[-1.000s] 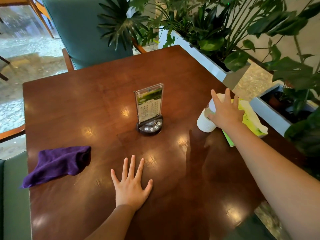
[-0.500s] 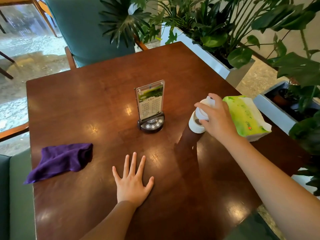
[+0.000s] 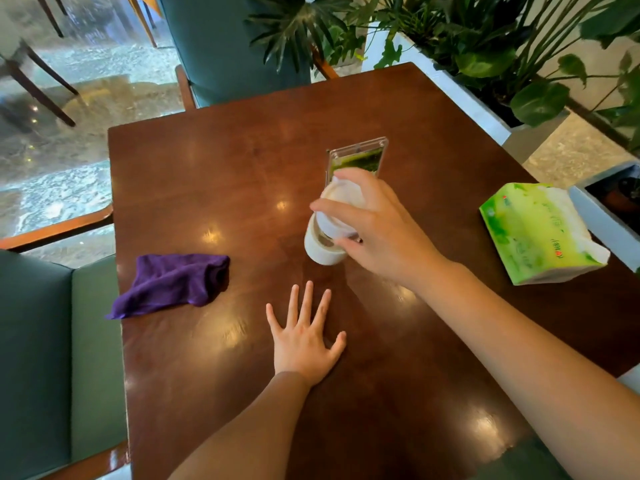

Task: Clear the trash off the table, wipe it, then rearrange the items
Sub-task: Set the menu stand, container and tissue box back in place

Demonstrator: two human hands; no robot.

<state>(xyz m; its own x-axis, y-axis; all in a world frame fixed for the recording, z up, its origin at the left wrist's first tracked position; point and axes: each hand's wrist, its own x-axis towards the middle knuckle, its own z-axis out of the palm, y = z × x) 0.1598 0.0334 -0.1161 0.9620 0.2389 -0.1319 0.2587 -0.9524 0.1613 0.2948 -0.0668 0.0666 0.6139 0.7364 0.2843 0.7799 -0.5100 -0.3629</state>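
My right hand [image 3: 377,233] grips a white cup-shaped container [image 3: 323,249] from above, just over the middle of the dark wooden table [image 3: 214,174]. The container sits in front of a clear menu stand [image 3: 358,157] and hides its lower part. My left hand [image 3: 304,337] lies flat on the table with fingers spread, holding nothing. A purple cloth [image 3: 173,282] lies crumpled near the left edge. A green tissue pack [image 3: 533,233] rests at the right edge.
A teal chair [image 3: 221,46] stands at the far side and a green bench seat [image 3: 52,358] at the left. White planters with leafy plants [image 3: 485,53] line the right side, close to the table's edge.
My right hand carried the white container from beside the tissue pack leftward to the table's middle, in front of the menu stand. The left hand stayed flat.
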